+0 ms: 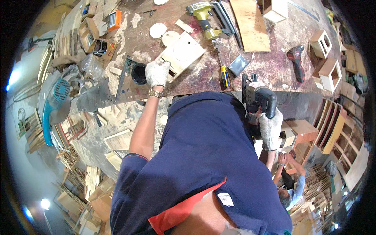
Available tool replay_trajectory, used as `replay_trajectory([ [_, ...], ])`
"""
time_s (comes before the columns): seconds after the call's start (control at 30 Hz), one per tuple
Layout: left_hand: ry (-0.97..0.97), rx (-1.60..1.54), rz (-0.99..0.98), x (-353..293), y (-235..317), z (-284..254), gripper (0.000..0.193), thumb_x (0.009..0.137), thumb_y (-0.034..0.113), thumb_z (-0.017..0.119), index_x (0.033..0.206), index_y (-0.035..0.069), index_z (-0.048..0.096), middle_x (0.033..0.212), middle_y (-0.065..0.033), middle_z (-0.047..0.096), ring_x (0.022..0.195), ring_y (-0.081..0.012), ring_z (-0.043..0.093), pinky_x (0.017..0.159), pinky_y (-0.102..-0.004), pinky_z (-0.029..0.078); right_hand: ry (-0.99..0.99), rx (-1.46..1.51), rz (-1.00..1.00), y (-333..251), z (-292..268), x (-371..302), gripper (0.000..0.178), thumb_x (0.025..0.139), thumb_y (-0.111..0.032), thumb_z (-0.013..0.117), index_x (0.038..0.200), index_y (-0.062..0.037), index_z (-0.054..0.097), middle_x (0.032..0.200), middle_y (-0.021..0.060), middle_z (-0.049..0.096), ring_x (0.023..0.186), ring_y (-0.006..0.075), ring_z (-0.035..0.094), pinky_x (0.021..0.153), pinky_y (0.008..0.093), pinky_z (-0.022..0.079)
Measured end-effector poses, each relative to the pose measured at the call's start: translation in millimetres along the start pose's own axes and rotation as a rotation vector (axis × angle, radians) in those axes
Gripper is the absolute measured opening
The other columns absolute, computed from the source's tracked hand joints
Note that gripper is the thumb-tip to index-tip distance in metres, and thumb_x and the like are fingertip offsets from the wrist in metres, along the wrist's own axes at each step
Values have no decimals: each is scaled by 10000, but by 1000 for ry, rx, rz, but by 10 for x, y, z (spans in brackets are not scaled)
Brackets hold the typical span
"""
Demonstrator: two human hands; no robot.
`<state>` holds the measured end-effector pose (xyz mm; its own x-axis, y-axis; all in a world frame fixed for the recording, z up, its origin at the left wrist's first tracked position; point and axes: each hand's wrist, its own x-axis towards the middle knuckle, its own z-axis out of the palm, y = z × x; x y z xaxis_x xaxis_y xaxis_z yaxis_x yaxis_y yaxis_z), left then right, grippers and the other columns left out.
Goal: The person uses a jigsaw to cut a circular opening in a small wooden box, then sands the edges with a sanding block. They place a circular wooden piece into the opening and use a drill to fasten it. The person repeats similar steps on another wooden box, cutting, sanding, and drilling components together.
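Note:
My left hand, in a white knit glove, grips the near left corner of a pale wooden box on the bench. The box's top panel carries a round outline and a small hole near the far corner. My right hand, also gloved, is wrapped round the rear of a black and grey jigsaw at the bench's front edge. Its blade is too small to make out. Two pale wooden discs lie beyond the box. A black round cup sits just left of my left hand.
An olive nail gun, a yellow-handled screwdriver, a plywood strip and a cordless drill lie on the bench. Small wooden boxes stand at right. A teal circular-blade saw is at left; another person works behind.

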<state>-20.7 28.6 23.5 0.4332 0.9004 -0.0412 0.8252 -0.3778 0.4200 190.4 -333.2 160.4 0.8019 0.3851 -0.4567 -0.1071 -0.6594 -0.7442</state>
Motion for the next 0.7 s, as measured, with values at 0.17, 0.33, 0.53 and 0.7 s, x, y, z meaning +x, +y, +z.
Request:
replay_trajectory([
  [0.17,226,-329,-186,-216,241,-29,277,829,213,716,746,-43,649,666,-196,625,601,-315,588,615,-427,466,-1,-57,-7,-79,45,78,74,849,-42,703,909,0,692,709,24,650,627,67,569,558,283,469],
  [0.33,-151,-416,120,-423,-31,-582,215,840,149,691,768,-37,611,688,-195,573,606,-248,556,621,-385,462,-57,-38,-34,-112,63,120,122,824,-56,726,918,16,696,723,31,654,643,84,569,586,305,477],
  [0.53,-422,183,-8,-746,-423,-983,699,741,492,868,1263,94,626,1246,-197,620,1056,-360,669,883,-471,547,-105,-203,-159,-388,102,113,143,816,-50,729,930,29,697,751,45,677,682,90,595,626,302,493],
  [0.7,-105,-41,177,-666,-248,-267,1509,574,573,944,1667,85,24,1651,-227,280,1532,-428,279,1216,-485,367,-263,-181,-293,-828,197,32,178,792,-66,758,943,14,707,770,55,703,689,113,635,654,303,513],
])
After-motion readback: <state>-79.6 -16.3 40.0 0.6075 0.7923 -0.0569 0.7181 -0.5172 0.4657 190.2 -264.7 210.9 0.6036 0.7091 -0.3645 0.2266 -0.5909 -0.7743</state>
